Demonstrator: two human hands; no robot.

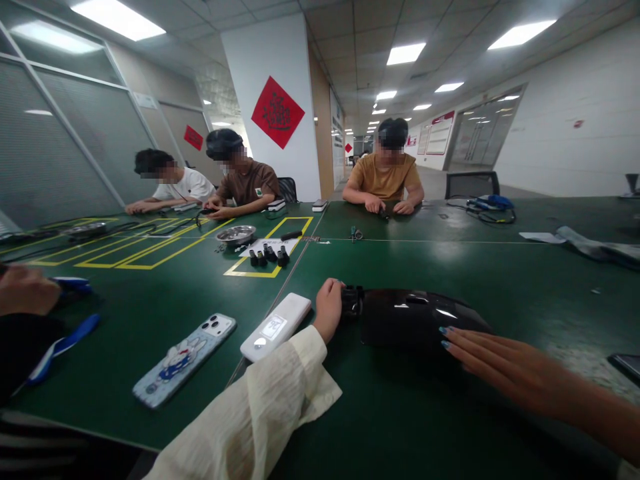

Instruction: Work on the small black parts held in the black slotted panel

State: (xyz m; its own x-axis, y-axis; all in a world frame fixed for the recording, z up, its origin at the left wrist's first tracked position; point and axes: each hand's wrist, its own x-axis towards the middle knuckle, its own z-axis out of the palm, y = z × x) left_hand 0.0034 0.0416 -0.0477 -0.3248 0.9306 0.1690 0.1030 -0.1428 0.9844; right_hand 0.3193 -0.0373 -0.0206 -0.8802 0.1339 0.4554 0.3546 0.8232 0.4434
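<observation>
A glossy black curved shell (420, 313), shaped like a mudguard, lies across the green table in front of me. At its left end is a darker black fitting (351, 301). Around this fitting my left hand (329, 308) is closed, the fingers partly hidden behind it. My right hand (505, 363) is stretched out flat, its fingertips touching the shell's near right side. Left of my left hand lies a white power bank (276, 327) with a lit display. A phone in a blue-white patterned case (185, 360) lies farther left.
Several small black fittings (270, 255) stand by a paper sheet and a metal bowl (236, 235). A co-worker's hand (27, 290) is at the left edge, near a blue strap (65, 350). Across the table sit three people. Coiled cables (487, 208) lie at far right.
</observation>
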